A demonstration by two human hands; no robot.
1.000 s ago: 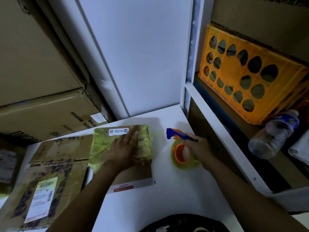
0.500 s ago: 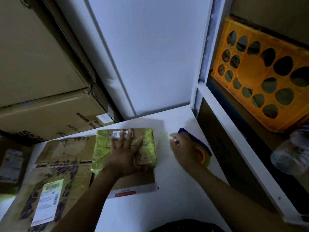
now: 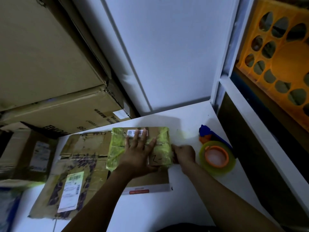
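Yellow-taped parcel [image 3: 117, 148] under left hand [image 3: 138, 151], label [image 3: 131, 132] half-hidden

Both arms outstretched, left grip [image 3: 138, 153] flat, fingers spread, right grip [image 3: 184, 154] curled

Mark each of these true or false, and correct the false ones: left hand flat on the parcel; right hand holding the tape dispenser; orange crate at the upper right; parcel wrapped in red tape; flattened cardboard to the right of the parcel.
1. The left hand lies flat on top of the parcel. True.
2. The right hand holds the tape dispenser. False: the dispenser lies on the table, apart from the hand, which is at the parcel's right edge.
3. An orange crate sits at the upper right. True.
4. The parcel is wrapped in red tape. False: its tape is yellow-green.
5. The flattened cardboard with a shipping label lies to the right of the parcel. False: it lies to its left.
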